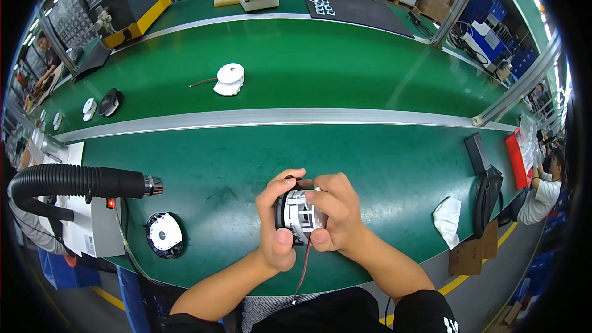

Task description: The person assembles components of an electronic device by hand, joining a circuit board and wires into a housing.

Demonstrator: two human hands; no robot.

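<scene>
Between my two hands, above the green workbench (382,160), is a round black-and-white motor-like assembly (300,214) tilted on its side. My left hand (275,225) grips its black side, with the thumb at the front and fingers over the top. My right hand (338,213) is closed on its white side, fingers curled round the rim. A thin red-and-black cable (303,271) hangs from the assembly toward the bench edge. Its inner parts are partly covered by my fingers. A similar round black-and-white part (165,235) lies on the bench to the left.
A black flexible hose (86,180) with a metal nozzle reaches in from a white box at left. Beyond a metal rail (296,117), a white round part (229,79) sits on the green conveyor. At right are a white cloth (447,222), a black case (487,194) and a red bin (517,159).
</scene>
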